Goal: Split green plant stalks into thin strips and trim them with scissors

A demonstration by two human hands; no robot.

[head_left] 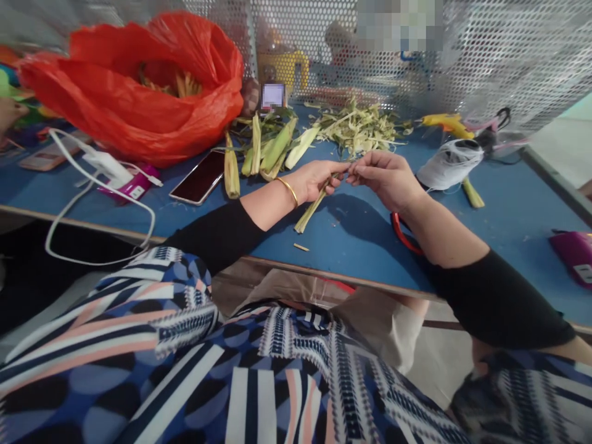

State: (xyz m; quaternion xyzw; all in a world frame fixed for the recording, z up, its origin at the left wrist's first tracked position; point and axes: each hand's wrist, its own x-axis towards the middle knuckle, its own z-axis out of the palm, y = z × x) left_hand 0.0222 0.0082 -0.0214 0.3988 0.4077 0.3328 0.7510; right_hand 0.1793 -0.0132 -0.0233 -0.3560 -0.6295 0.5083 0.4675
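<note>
My left hand (319, 180), with a gold bangle at the wrist, is closed around a narrow bundle of corn husk (311, 213) whose cut end points down toward me. My right hand (382, 176) meets it at the bundle's upper end, thumb and fingers pinched together; what lies between them is too small to make out. Behind the hands is a heap of shredded husk strips (358, 129). Wider green husk pieces (280, 145) lie left of that heap. Under my right wrist shows a red looped handle (404, 234), perhaps of scissors.
A red plastic bag (152, 117) with husks inside stands at the back left. Near it lie a phone (201, 179) and a white cable (104, 179). A white thread spool (451, 165) and a yellow tool (446, 125) are on the right. Perforated metal panels (319, 68) border the blue table (361, 246).
</note>
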